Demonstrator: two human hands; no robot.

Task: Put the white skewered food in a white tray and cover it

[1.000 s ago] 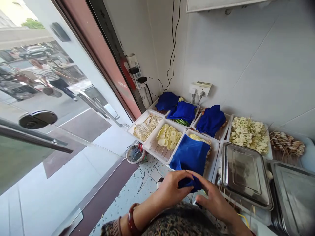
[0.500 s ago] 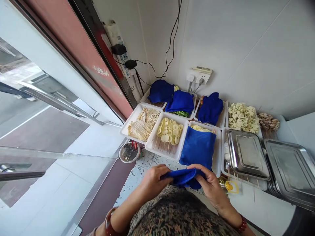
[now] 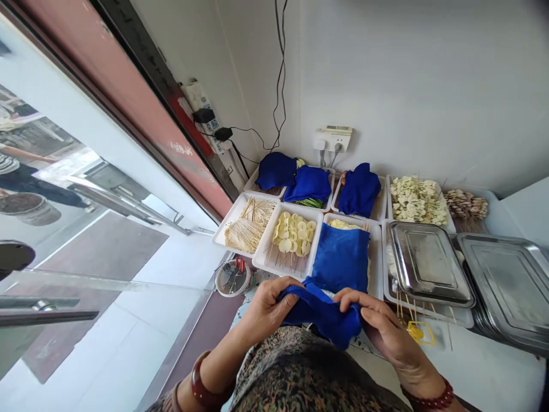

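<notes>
Between my two hands a blue cloth hangs loosely in front of my body. My left hand pinches its left edge between thumb and fingers. On the other side my right hand grips the cloth's right edge. Just beyond, another blue cloth lies flat over a white tray of skewered food. Left of that stands a white tray with skewered pale round slices. Farther left, a tray holds skewered enoki mushrooms.
Blue cloths cover several trays along the wall. Cauliflower fills a tray at back right. Steel lids lie at the right. A small bucket stands at the left, near the glass door. Cables hang by the wall socket.
The cloth in my hands has been opened out and hangs lower, its near edge spreading. My right hand has shifted a little right. The view has turned slightly.
</notes>
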